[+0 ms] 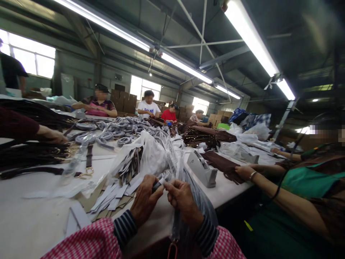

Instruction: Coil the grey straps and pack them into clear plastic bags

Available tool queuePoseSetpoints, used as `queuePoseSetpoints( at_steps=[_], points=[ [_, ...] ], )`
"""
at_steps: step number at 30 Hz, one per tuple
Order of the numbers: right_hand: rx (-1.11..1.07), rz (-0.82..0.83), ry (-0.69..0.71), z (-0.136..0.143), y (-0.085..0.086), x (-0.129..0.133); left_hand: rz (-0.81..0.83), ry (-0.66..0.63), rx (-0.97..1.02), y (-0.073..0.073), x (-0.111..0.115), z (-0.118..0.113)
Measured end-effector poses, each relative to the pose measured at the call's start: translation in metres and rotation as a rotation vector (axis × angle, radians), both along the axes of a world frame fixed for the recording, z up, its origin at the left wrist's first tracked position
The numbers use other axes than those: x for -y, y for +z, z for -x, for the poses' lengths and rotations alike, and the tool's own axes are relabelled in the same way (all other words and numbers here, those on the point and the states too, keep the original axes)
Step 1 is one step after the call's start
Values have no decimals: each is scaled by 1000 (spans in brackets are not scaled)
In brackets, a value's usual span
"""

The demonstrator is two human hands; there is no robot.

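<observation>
Item: dark strap end (157, 186), pinched in left hand (145, 203) fingers at table (32, 223) edge. Right hand (182, 201) fingers closed on clear bag (194, 194). Step, by appearance: bagging. Next move needs bag mouth open.

Glossy clear plastic bag (185, 180), matt paper tags (113, 196)

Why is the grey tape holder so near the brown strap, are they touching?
Cannot tell. In the head view the tape holder overlaps the brown strap behind it, hiding any gap.
</observation>
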State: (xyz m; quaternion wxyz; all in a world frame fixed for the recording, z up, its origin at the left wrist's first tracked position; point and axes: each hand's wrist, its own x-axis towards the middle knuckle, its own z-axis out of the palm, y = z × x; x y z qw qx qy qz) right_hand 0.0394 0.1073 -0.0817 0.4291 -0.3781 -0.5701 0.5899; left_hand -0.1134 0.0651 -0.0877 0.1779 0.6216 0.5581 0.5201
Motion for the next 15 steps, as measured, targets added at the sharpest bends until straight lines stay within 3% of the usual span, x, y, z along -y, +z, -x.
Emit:
queuePoseSetpoints(
  at_steps=[5,9,11,13,15],
  points=[
    [70,-174,-32,4,-13,2,129,-227,487,8,9,0],
    [237,-295,-22,-3,-14,15,66,-156,464,8,15,8],
    [336,-518,-123,-11,-5,23,71,-176,430,10,19,12],
    [439,-861,-188,-19,9,28,109,-231,412,15,25,12],
    [566,-1202,-134,-27,23,30,164,-272,393,22,33,7]
  ],
)
